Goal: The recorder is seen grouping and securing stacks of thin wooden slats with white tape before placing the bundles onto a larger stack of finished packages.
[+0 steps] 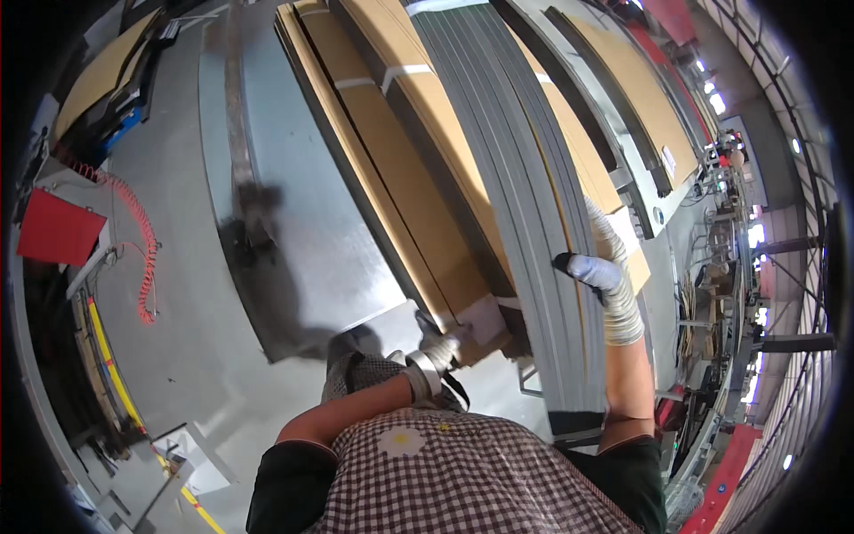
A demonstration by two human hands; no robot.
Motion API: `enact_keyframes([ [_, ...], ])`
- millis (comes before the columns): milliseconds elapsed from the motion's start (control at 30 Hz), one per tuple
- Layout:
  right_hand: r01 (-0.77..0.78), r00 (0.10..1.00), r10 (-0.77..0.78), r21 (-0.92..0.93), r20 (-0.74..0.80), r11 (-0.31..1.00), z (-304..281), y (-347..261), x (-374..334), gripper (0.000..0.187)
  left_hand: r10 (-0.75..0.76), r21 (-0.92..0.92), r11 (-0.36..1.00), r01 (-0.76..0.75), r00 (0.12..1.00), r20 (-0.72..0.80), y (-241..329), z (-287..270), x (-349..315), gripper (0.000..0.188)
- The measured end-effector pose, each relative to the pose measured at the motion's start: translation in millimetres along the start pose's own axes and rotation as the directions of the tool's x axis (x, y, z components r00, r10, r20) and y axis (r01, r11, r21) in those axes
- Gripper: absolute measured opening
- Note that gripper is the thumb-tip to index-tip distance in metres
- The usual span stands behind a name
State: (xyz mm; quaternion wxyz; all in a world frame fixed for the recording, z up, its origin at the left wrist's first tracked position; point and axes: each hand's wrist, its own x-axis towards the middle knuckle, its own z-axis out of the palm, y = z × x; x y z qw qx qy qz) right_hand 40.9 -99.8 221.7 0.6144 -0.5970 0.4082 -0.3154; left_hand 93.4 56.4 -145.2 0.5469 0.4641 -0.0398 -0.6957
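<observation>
A long bundle of grey strips (511,151), with one brownish line along it, slants across the brown stacks and runs down to my right side. My right hand (598,274), in a pale glove with dark fingertips, grips its right edge, thumb over the top; the other fingers are hidden. My left hand (445,347), also gloved, is low at the near end of a long brown stack (418,205). A whitish wrap (482,322) covers that end, right beside the hand. The left fingers are partly hidden and unclear.
A blue-grey metal sheet (294,160) lies left of the stacks, with a bar (238,98) on it. More brown panels (623,80) rest at the far right. A coiled red hose (142,240) and a red box (60,226) are at left.
</observation>
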Motion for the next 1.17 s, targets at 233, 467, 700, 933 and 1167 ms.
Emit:
enact_keyframes([
  [233,0.056,0.997,-0.059,-0.060,-0.048,0.997,4.8,9.5,-24.1,0.094,0.251,-0.368,0.885,-0.287,0.957,-0.143,101.6,33.8,-63.6,0.099],
  [467,0.196,0.945,-0.317,-0.637,-0.080,0.746,57.5,53.2,97.4,0.092,0.255,-0.260,0.923,-0.283,0.957,-0.139,189.4,-57.6,-35.5,0.055],
  [700,-0.004,0.975,-0.215,-0.975,-0.053,0.223,124.8,93.6,174.5,0.068,0.425,0.453,0.857,-0.246,0.836,-0.349,229.4,-112.0,-23.2,0.039],
  [933,0.491,0.716,-0.630,-0.859,0.301,0.146,23.5,89.5,159.2,0.067,0.864,0.953,0.252,-0.168,0.483,-0.144,209.0,-75.5,-52.1,0.054],
  [1167,-0.190,0.937,-0.167,-0.851,-0.306,0.490,-348.2,98.4,90.1,0.063,0.432,-0.100,0.899,-0.427,0.902,0.027,60.9,-71.8,20.8,0.073],
])
